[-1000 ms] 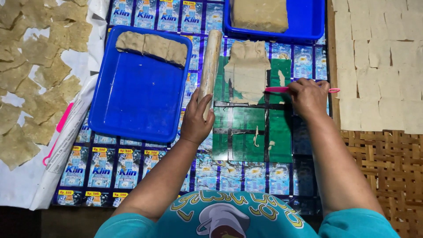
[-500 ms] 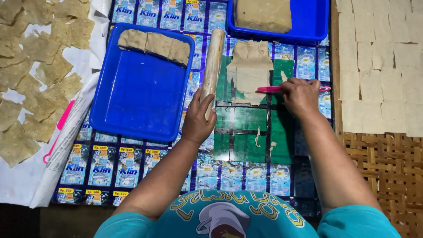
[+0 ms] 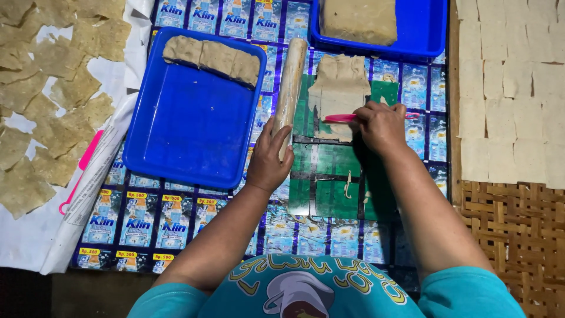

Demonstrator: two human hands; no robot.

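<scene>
Head view: thin ragged beige dough sheet, flattened, uneven edges.

Right hand farther left along dough sheet

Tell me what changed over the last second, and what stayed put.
Little changed. The right hand slid the pink tool a little to the left across the flattened dough sheet. The left hand kept its grip on the lower end of the wooden rolling pin, which did not shift. Nothing was picked up or released. The blue tray and its dough pieces stayed in place.
</scene>
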